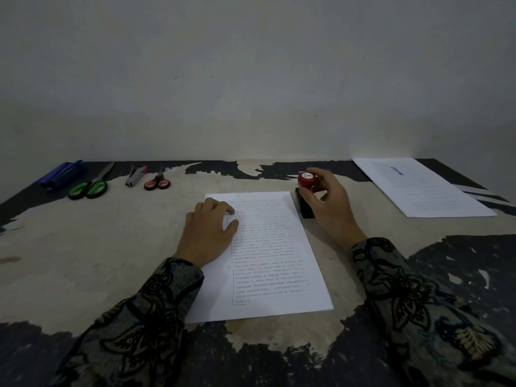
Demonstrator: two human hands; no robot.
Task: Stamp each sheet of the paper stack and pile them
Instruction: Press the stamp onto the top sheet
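My left hand (206, 233) lies flat on paper stack (268, 255), mid bench (83, 247). Right hand (329, 202) grips red stamp (306, 180) knob beside stack. Paper thin, floppy, slides easy. Stamp hard, light.

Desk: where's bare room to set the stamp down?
Free: the strip between the right hand on the stamp and the far-right paper pile; also the wide patch left of the left hand, nearer than the scissors. Crowded: far-left edge, tools in a row.
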